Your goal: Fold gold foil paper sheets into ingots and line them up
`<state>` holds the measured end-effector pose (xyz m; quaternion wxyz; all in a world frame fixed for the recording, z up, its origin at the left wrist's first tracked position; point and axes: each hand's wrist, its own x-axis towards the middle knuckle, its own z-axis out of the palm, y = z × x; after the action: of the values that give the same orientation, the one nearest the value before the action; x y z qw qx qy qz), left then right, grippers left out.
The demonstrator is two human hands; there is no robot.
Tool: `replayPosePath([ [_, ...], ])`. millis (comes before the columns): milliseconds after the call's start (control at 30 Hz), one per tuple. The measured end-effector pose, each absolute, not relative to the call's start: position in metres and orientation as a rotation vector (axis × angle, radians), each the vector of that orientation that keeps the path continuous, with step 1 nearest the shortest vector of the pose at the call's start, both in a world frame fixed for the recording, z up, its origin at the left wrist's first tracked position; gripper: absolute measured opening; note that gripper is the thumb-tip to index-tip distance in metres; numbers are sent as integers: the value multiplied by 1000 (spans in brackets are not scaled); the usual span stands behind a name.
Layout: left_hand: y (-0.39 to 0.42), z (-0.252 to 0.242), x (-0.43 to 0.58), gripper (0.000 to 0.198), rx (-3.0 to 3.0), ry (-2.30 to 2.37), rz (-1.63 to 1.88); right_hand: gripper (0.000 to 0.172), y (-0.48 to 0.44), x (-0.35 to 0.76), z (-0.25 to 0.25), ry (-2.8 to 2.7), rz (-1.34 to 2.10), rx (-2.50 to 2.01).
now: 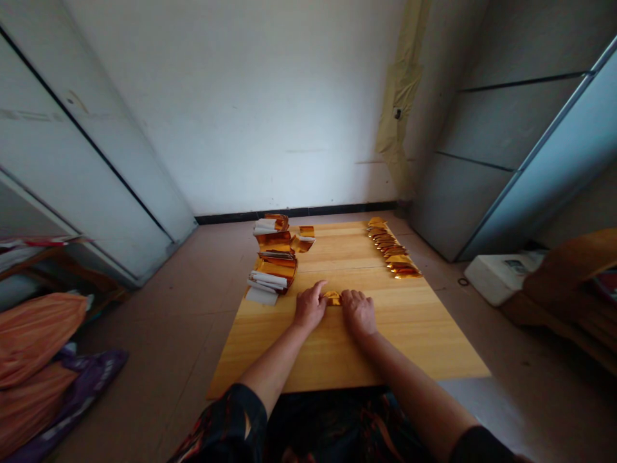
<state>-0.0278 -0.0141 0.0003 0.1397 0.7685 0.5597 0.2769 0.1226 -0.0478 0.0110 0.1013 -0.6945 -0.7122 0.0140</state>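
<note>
Small shiny gold foil-paper piece [332, 299] sits on pale wood tabletop [443, 350] btwn L hand [310, 307] & R hand [359, 313]; R fingers look close together, L partly hidden, can't tell if either grips. Prob. v. light, slick, easily creased; best held at ends. Purple plastic bag [91, 389]: lettering illegible.

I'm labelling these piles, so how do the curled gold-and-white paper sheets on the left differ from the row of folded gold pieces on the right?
The curled gold-and-white paper sheets lie in uneven bundles; the folded gold pieces overlap in one slanting row. The sheets show broad pale areas, while the pieces look mostly gold. Both have shiny gold surfaces and rest on the pale wooden board.
</note>
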Motion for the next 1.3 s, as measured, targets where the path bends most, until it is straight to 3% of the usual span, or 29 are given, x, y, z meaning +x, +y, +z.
replayPosePath([
  [333, -14, -5, -30, 47, 2216, 1597, 824, 19, -49, 123, 9, -2099, 18, -2048],
  [667, -12, 3, -29, 26, 2320, 1600, 667, 17, -45, 120, 11, -2086, 28, -2081],
  [1300, 0, 5, -38, 29, 2598, 1294, 439, 19, -44, 125, 25, -2176, 129, -2103],
])
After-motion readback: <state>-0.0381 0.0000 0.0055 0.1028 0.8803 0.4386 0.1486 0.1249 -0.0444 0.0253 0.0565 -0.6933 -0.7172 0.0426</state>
